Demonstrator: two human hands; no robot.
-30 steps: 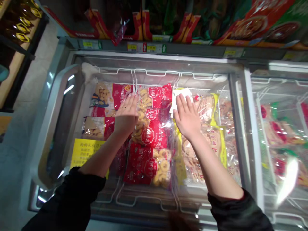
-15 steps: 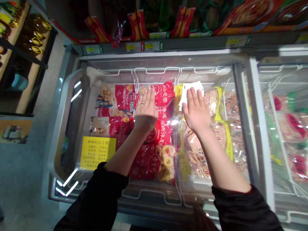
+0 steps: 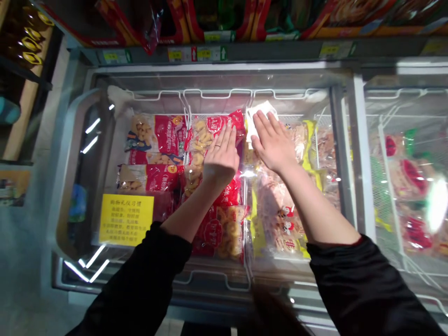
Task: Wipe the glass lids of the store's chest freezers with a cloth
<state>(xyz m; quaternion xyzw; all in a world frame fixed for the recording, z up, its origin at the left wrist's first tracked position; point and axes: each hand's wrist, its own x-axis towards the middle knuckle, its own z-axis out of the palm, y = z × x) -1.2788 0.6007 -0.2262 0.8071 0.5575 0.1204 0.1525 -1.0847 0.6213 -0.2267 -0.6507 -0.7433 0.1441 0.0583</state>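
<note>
My left hand (image 3: 221,155) lies flat with fingers stretched forward, a ring on one finger, over the freezer's clear glass lid (image 3: 296,86). Under it, beneath the glass, are red bags of ring-shaped snacks (image 3: 231,231). To its right, my right hand (image 3: 275,144) is spread flat on a folded white cloth or tissue (image 3: 252,126), pressing it to the glass. Part of the white piece shows past the fingertips and thumb; the rest is hidden under the hand. Below my right hand sit clear, yellow-edged bags of pale food (image 3: 280,217).
A yellow paper notice (image 3: 126,219) with writing lies at the lid's left front, beside a curved grey frame (image 3: 65,186). White wire dividers (image 3: 248,261) split the freezer. Shelf boxes (image 3: 220,18) stand behind; bottles (image 3: 31,44) are at far left. Another freezer section (image 3: 409,186) adjoins on the right.
My left hand has slid right across the lid, uncovering a bag of rings. My right hand and the white piece have moved slightly left and away. The whole view has shifted a little.
</note>
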